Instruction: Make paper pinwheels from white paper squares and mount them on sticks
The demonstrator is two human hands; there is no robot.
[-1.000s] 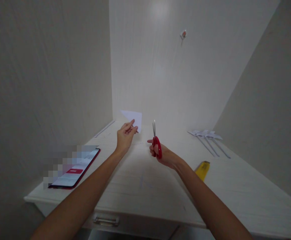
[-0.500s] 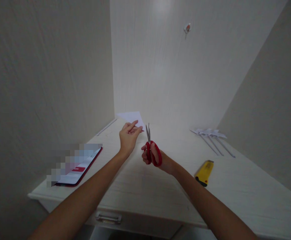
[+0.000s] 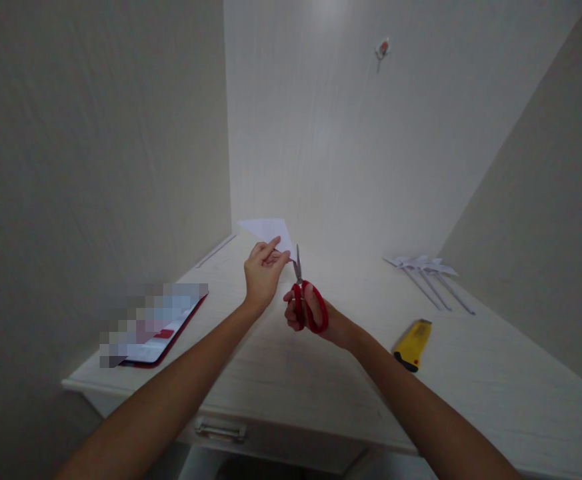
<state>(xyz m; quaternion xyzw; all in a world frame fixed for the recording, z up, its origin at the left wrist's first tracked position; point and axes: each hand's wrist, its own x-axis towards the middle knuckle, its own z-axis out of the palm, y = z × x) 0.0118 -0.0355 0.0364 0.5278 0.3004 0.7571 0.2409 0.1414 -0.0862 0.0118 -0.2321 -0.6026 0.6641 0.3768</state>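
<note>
My left hand [image 3: 262, 273] pinches a small folded piece of white paper [image 3: 269, 231] and holds it up above the white desk [image 3: 321, 373]. My right hand [image 3: 315, 309] grips red-handled scissors [image 3: 303, 298] with fingers through the loops. The blades point up and their tips touch the paper's lower edge beside my left fingers.
A phone in a red case [image 3: 163, 331] lies at the desk's left edge. A yellow utility knife [image 3: 413, 343] lies to the right. Several white paper pinwheels on sticks [image 3: 428, 275] rest at the back right. A drawer handle [image 3: 219, 430] shows below the front edge. Walls enclose the desk.
My right hand brought the scissors left and toward the paper, until the blades met its lower edge. My left hand kept hold of the paper.
</note>
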